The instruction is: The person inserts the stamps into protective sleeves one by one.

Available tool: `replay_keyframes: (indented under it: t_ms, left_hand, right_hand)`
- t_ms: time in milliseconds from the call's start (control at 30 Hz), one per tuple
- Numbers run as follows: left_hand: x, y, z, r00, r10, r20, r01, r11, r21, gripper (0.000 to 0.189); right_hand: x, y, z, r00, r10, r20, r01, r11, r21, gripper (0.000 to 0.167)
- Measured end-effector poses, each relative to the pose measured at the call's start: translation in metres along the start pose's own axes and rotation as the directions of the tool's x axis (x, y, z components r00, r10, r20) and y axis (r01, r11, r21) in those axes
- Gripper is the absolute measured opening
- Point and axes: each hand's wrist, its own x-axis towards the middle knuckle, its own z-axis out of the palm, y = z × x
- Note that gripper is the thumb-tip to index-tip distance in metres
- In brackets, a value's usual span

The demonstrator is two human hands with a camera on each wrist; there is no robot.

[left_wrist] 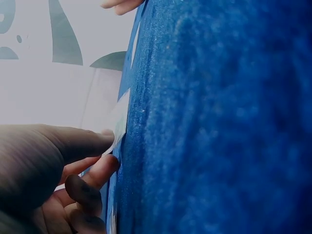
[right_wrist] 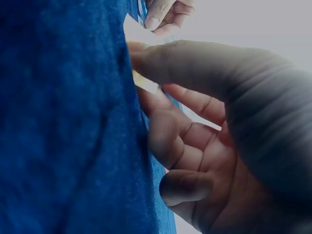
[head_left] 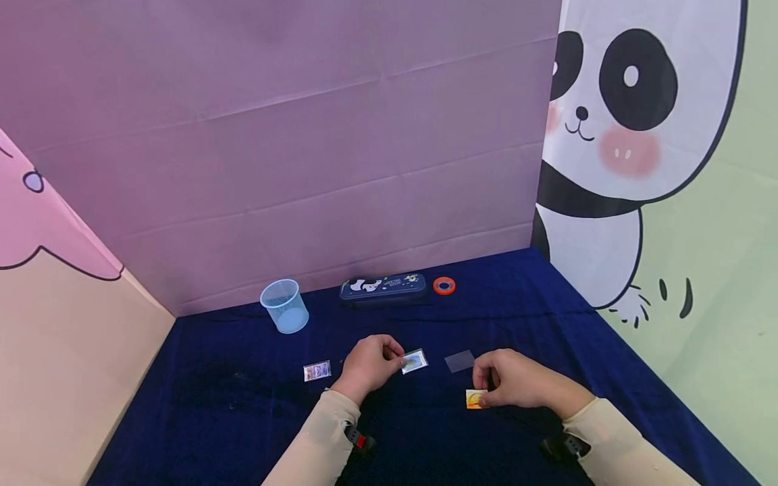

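In the head view my left hand [head_left: 369, 364] pinches the near-left edge of a small white-bordered picture card [head_left: 416, 361] low over the dark blue cloth. My right hand [head_left: 519, 379] holds a small yellow card [head_left: 473, 399] between thumb and finger; the right wrist view shows the thumb across this card [right_wrist: 146, 82]. Just beyond the right fingers lies a clear, flat plastic piece [head_left: 458, 361]. A purplish picture card [head_left: 317, 371] lies to the left of my left hand.
A light blue mesh cup [head_left: 284, 307] stands at the back left. Right of it are a dark blue panda pencil case [head_left: 383, 288] and an orange-red ring-shaped roll [head_left: 444, 285]. Purple fabric [head_left: 340, 155] rises behind the cloth [head_left: 206, 385], and a panda-print panel [head_left: 681, 229] borders the right.
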Motion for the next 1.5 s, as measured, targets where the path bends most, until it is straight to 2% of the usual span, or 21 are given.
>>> replay_keyframes:
  t_ms: [267,433,600,733,967,1200,1333,1500]
  left_hand:
    - [0.0,0.0,0.004,0.999,0.013,-0.033,-0.012,0.999,0.032,0.015]
    - [0.001,0.003,0.007,0.999,0.028,-0.043,-0.026,0.998,0.056,0.016]
    - [0.002,0.01,0.012,0.999,0.029,-0.038,-0.027,0.999,0.044,0.018]
    - [0.003,0.016,0.017,0.999,0.04,-0.031,-0.039,0.999,0.033,0.019]
    - [0.003,0.03,0.025,0.998,0.064,0.022,-0.064,0.998,0.016,0.021]
    - [0.006,0.045,0.035,0.994,0.1,0.046,-0.103,0.993,0.064,0.021]
    - [0.009,0.052,0.043,0.992,0.112,0.065,-0.118,0.99,0.084,0.024]
    - [0.013,0.059,0.053,0.99,0.113,0.082,-0.123,0.985,0.123,0.029]
  right_hand:
    - [-0.003,0.002,-0.004,1.0,0.016,-0.011,-0.015,0.999,0.037,0.014]
    - [-0.005,0.008,-0.011,0.996,0.01,-0.091,-0.006,0.999,0.043,0.009]
    - [-0.006,0.015,-0.017,0.981,0.032,-0.194,-0.021,0.998,0.063,0.006]
    - [-0.006,0.019,-0.022,0.958,0.066,-0.279,-0.046,0.996,0.076,0.006]
    - [-0.007,0.03,-0.028,0.901,0.138,-0.411,-0.107,0.99,0.097,0.005]
    - [-0.012,0.038,-0.035,0.844,0.195,-0.5,-0.169,0.981,0.096,0.008]
    - [-0.012,0.039,-0.038,0.821,0.208,-0.532,-0.189,0.978,0.09,0.012]
    - [-0.012,0.037,-0.04,0.809,0.223,-0.543,-0.198,0.975,0.104,0.014]
